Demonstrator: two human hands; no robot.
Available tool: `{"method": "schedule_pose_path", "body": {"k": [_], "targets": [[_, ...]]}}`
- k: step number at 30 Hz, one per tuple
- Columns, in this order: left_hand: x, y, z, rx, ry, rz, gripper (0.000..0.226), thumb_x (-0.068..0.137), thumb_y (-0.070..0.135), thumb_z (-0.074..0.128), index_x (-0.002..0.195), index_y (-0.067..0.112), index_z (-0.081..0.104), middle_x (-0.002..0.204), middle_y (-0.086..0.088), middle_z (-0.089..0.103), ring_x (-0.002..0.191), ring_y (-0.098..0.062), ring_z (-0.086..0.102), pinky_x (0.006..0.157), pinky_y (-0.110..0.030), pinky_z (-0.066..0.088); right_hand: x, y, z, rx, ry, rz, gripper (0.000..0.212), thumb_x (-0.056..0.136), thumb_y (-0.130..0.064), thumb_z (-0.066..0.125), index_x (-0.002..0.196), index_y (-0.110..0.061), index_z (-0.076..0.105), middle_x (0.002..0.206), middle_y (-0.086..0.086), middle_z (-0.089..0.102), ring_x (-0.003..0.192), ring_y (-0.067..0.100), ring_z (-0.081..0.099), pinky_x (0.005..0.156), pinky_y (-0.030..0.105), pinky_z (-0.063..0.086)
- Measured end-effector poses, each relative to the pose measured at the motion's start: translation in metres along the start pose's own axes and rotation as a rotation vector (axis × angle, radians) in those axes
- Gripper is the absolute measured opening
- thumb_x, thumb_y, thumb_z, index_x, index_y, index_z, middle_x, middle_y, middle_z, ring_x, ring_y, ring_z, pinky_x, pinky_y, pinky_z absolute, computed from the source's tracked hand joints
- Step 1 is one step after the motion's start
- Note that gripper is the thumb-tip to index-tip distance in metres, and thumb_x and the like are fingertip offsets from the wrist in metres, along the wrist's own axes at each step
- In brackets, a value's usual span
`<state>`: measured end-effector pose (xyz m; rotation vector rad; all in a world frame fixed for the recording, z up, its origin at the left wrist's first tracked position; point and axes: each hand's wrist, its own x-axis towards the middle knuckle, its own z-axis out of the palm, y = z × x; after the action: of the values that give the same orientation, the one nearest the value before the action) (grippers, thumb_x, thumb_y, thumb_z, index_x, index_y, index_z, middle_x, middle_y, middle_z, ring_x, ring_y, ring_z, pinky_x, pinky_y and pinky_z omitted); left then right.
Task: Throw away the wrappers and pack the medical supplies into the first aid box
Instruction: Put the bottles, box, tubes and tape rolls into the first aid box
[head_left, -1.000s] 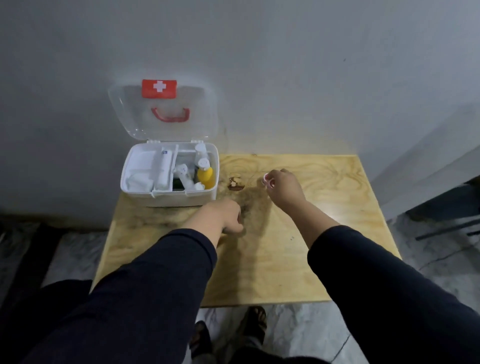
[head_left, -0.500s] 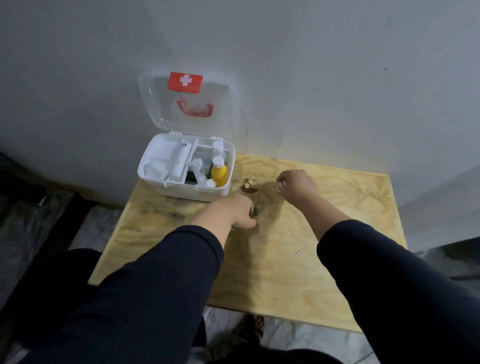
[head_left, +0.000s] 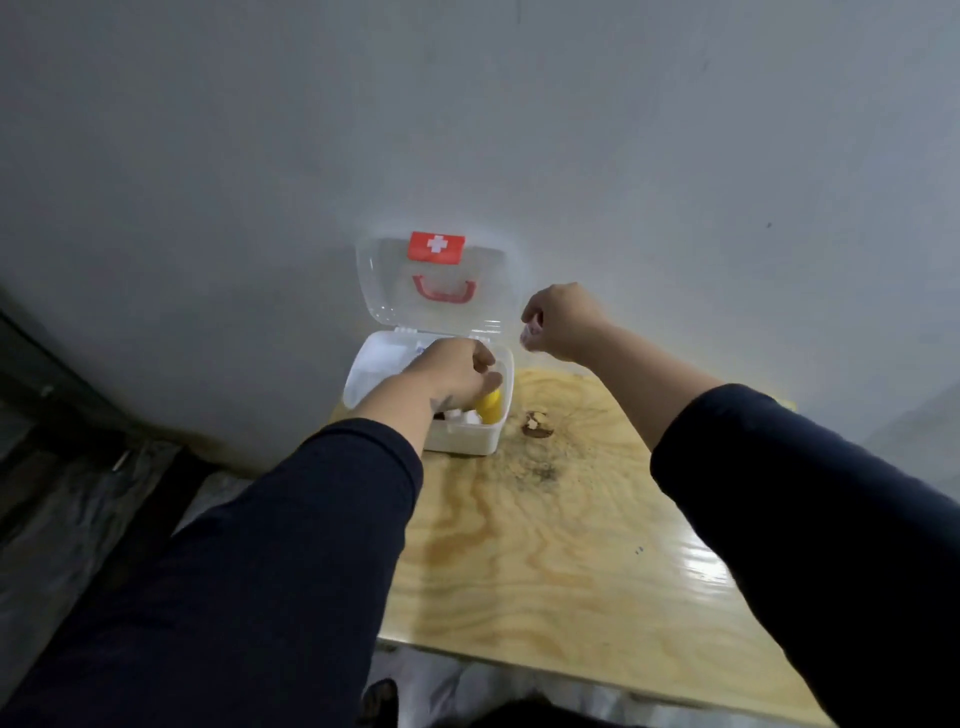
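The left hand (head_left: 457, 371) hangs over the open first aid box (head_left: 470, 441), fingers curled loosely with thumb and fingertips close together; whether it pinches anything I cannot tell. The right hand (head_left: 563, 325) is raised to the right of the box, level with its lid, fingers closed on a small pale, translucent scrap (head_left: 529, 338), probably a wrapper.

The box sits at the back left corner of the wooden table (head_left: 561, 545), its clear lid (head_left: 395, 291) standing upright against the wall with the red cross label at the top. Its long axis runs left to right, and the opening faces up. Inside, just under the left hand, a yellow bottle (head_left: 489, 408) stands upright, with white pieces beside it.

The risks, as I judge them: the left wrist could knock the bottle over as it reaches in, and the light scrap could drop into the box instead of the rubbish. Pressing on the box's left edge could push it off the table corner.
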<state>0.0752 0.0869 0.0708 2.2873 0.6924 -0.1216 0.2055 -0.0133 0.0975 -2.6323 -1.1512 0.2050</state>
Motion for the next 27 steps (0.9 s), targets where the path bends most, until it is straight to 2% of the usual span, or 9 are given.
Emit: {"method": "schedule_pose_path", "body": {"k": [5,8,11,12,14,16,19,23,27], "targets": [[-0.008,-0.052,-0.035,0.021,0.017,-0.039,0.046,0.09,0.035,0.062,0.132,0.017,0.056,0.138,0.001,0.056,0.124,-0.019,0.054,0.102,-0.028,0.04,0.011,-0.066,0.019,0.024,0.006,-0.011,0.031,0.085,-0.016,0.06,0.115,-0.014,0.068,0.121,0.006,0.067,0.109,0.025,0.062,0.082,0.027,0.048],[-0.009,-0.087,-0.046,0.056,0.066,-0.059,0.061,0.088,0.037,0.066,0.141,0.016,0.046,0.149,-0.002,0.043,0.134,-0.023,0.045,0.108,-0.033,0.038,0.02,-0.098,0.043,0.036,-0.04,-0.005,0.031,0.086,-0.017,0.06,0.116,-0.015,0.067,0.123,0.006,0.066,0.113,0.026,0.06,0.09,0.03,0.049],[-0.004,-0.12,-0.05,0.101,0.096,-0.063,0.081,0.08,0.044,0.072,0.147,0.017,0.035,0.154,-0.006,0.032,0.14,-0.025,0.034,0.112,-0.04,0.035,0.034,-0.122,0.067,0.076,-0.055,0.012,0.029,0.087,-0.017,0.059,0.115,-0.016,0.067,0.121,0.007,0.067,0.11,0.028,0.062,0.089,0.032,0.05],[-0.002,-0.127,-0.052,0.089,0.097,-0.059,0.085,0.075,0.048,0.074,0.146,0.02,0.035,0.153,-0.005,0.034,0.139,-0.025,0.037,0.111,-0.042,0.037,0.039,-0.129,0.074,0.083,-0.058,0.016,0.029,0.087,-0.017,0.058,0.115,-0.015,0.067,0.12,0.008,0.067,0.11,0.028,0.062,0.089,0.032,0.05],[0.005,-0.14,-0.054,0.064,0.099,-0.013,0.089,0.059,0.061,0.073,0.137,0.031,0.041,0.142,-0.002,0.048,0.126,-0.024,0.051,0.098,-0.044,0.049,0.048,-0.141,0.086,0.088,-0.056,0.023,0.028,0.088,-0.017,0.057,0.115,-0.016,0.067,0.12,0.008,0.067,0.109,0.028,0.062,0.089,0.032,0.049],[0.012,-0.153,-0.054,0.041,0.076,0.021,0.094,0.051,0.063,0.07,0.135,0.035,0.039,0.133,0.001,0.054,0.119,-0.022,0.055,0.092,-0.044,0.053,0.057,-0.152,0.097,0.077,-0.062,0.034,0.028,0.088,-0.017,0.057,0.115,-0.016,0.067,0.12,0.008,0.065,0.109,0.028,0.062,0.089,0.031,0.048],[0.012,-0.161,-0.056,0.015,0.012,0.061,0.101,0.058,0.058,0.073,0.145,0.029,0.029,0.146,0.0,0.044,0.129,-0.024,0.047,0.1,-0.046,0.048,0.064,-0.162,0.111,0.066,-0.071,0.06,0.029,0.088,-0.015,0.061,0.116,-0.017,0.067,0.12,0.008,0.059,0.106,0.029,0.062,0.091,0.032,0.049],[0.016,-0.17,-0.056,0.029,-0.005,0.084,0.088,0.067,0.052,0.076,0.14,0.024,0.035,0.144,0.0,0.043,0.127,-0.025,0.049,0.098,-0.044,0.048,0.064,-0.167,0.111,0.079,-0.015,0.109,0.037,0.083,-0.019,0.071,0.119,-0.017,0.064,0.117,0.007,0.058,0.101,0.028,0.063,0.084,0.031,0.049],[0.022,-0.175,-0.053,0.046,-0.016,0.103,0.094,0.07,0.052,0.076,0.144,0.017,0.031,0.148,-0.001,0.035,0.129,-0.025,0.046,0.1,-0.042,0.046,0.06,-0.159,0.097,0.062,-0.011,0.16,0.039,0.079,-0.022,0.076,0.116,-0.016,0.064,0.116,0.009,0.063,0.102,0.028,0.063,0.084,0.033,0.05]]}}
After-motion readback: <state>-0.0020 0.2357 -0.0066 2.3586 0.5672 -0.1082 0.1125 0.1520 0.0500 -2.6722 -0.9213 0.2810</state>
